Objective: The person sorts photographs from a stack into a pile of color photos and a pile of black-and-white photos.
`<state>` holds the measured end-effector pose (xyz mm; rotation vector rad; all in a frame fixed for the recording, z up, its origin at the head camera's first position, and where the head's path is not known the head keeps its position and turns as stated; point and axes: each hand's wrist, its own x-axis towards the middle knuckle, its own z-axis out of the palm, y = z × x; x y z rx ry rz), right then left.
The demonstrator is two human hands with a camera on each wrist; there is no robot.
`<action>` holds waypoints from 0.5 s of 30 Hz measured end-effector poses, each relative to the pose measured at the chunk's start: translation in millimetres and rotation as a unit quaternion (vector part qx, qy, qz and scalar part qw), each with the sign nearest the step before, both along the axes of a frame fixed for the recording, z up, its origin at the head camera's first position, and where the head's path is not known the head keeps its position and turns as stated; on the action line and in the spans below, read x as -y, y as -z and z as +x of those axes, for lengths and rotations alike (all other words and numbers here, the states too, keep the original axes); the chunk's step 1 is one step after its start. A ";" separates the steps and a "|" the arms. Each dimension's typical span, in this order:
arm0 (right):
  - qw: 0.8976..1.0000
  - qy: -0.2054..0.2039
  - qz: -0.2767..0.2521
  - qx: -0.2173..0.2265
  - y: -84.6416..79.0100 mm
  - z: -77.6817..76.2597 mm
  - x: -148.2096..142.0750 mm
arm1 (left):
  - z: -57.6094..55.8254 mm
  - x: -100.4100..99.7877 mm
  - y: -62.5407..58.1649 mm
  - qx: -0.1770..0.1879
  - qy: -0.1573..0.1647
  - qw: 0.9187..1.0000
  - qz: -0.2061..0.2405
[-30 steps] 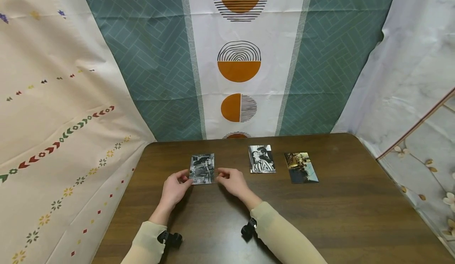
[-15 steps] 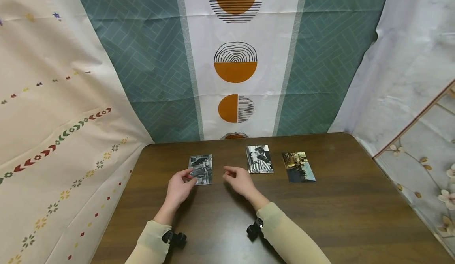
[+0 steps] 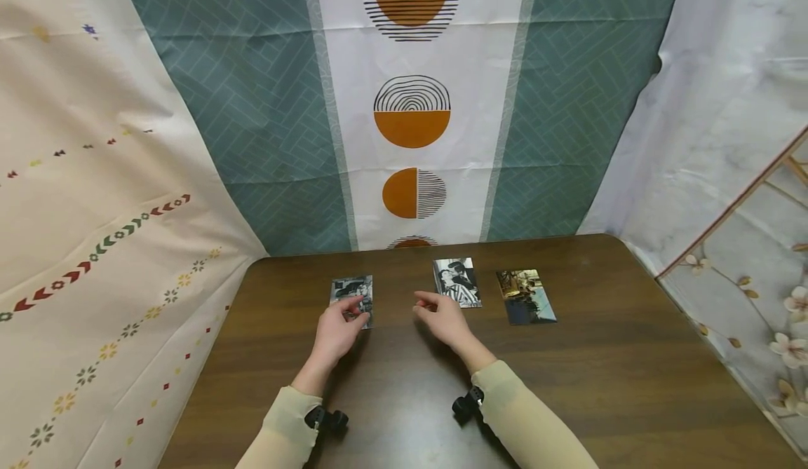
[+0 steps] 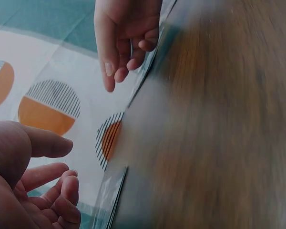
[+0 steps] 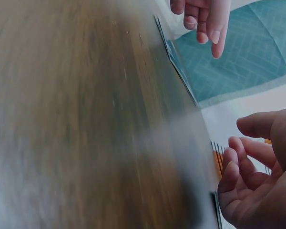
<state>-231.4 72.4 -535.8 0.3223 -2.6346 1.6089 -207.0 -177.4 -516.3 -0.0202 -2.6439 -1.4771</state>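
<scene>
A black-and-white photo print (image 3: 341,287) lies on the left of the brown table. My left hand (image 3: 337,329) hovers over its lower right part, covering some of it, fingers loosely bent and nothing held. Another black-and-white print, of a couple (image 3: 463,280), lies further right. My right hand (image 3: 444,320) is in front of that print's lower left corner, its thumb and fingers apart with nothing between them. To the right of this lies a colour print (image 3: 527,301). In the left wrist view, the left hand's (image 4: 38,176) thumb and fingers are separated.
The brown wooden table (image 3: 404,399) has rounded back corners. A patterned teal and white cloth (image 3: 413,195) hangs behind its back edge. Cream cloth (image 3: 126,280) hangs at the left, and a white floral cloth (image 3: 726,245) at the right.
Both hands have moved right, away from the left print's side edges. The left hand has let go of that print's edge and now floats over it; the right hand nears the middle print.
</scene>
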 end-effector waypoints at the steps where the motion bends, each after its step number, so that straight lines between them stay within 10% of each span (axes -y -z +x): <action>1: 1.000 0.001 -0.002 0.000 -0.6 0.6 -2.8 | -0.7 -2.4 0.0 -0.002 0.003 1.000 0.000; 15: 0.999 0.036 0.005 0.008 -1.2 2.1 -39.7 | -6.2 -39.5 0.0 -0.010 0.042 0.999 0.019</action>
